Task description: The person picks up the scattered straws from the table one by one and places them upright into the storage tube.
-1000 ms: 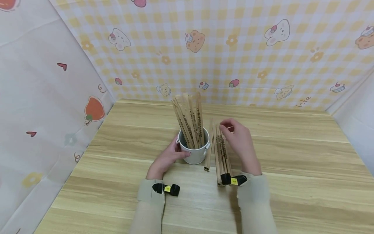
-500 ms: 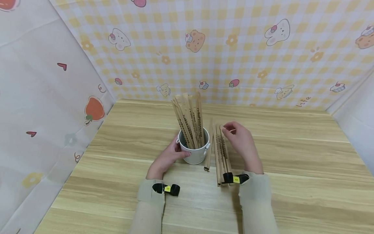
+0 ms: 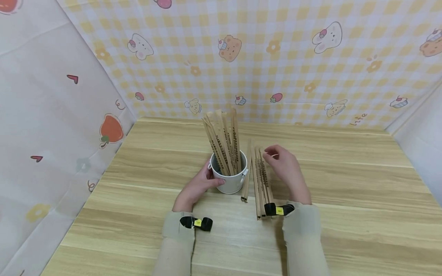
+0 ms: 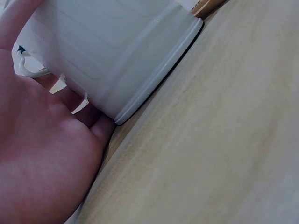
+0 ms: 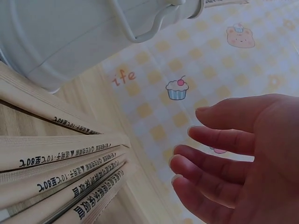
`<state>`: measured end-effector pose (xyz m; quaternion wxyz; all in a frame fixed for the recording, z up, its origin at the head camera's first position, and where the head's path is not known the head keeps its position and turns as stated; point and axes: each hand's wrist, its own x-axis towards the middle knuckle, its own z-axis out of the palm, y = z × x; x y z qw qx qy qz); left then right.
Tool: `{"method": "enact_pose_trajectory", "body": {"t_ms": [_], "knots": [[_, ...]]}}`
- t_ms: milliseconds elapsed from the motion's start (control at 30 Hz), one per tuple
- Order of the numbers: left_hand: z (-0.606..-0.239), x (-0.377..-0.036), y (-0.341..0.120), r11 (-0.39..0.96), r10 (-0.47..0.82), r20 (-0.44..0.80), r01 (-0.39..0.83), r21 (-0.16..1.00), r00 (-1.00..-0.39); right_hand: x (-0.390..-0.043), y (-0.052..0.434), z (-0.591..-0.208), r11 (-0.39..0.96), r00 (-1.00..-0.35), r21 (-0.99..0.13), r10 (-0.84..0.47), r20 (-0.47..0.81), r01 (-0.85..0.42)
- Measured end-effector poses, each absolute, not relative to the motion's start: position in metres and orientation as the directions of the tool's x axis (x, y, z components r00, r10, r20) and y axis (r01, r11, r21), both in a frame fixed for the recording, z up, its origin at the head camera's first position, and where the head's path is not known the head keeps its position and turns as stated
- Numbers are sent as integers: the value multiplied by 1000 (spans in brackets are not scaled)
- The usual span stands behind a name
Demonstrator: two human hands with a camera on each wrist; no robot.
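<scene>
My left hand (image 3: 200, 186) holds a small white metal bucket (image 3: 229, 186) by its left side, with the thumb across the front and the other fingers around the wall. Several paper-wrapped straws (image 3: 224, 147) stand in the bucket, leaning left and back. To the bucket's right, a group of wrapped straws (image 3: 263, 184) lies on the table, printed with dark lettering. My right hand (image 3: 284, 166) hovers by their far ends. In the right wrist view, its fingers (image 5: 212, 161) are loosely bent, apart from the straws (image 5: 60, 177), and nothing is between them.
One wrapped straw (image 3: 246, 188) lies between the bucket and the group. The wooden table (image 3: 345, 172) meets a checked, cartoon-printed cloth (image 3: 262, 69) at the back. Another white printed cloth (image 3: 58, 134) hangs at the left. The bucket's handle (image 5: 140, 35) shows in the right wrist view.
My right hand has shifted slightly right and toward me, off the straws' far ends, and is almost still over the last half second. The left hand and bucket have stayed in place.
</scene>
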<state>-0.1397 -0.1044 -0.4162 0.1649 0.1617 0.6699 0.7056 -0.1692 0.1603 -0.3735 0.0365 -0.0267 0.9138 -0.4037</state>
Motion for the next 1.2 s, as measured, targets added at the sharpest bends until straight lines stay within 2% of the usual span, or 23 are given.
{"method": "enact_pose_trajectory", "body": {"t_ms": [267, 667, 900, 1200], "knots": [[-417, -140, -105, -48, 451, 12, -11, 999, -893, -171, 162, -383, 709, -992, -705, -108, -69, -28], [-416, -140, -105, -46, 452, 5, -17, 999, -892, -171, 162, -396, 787, -981, -616, -85, -172, 40], [-415, -139, -104, -44, 455, 4, -18, 999, -891, -169, 160, -401, 795, -973, -605, -103, -205, 43], [-415, -139, -105, -35, 455, -5, -24, 999, -891, -168, 158, -402, 800, -973, -593, -57, -224, 89]]}}
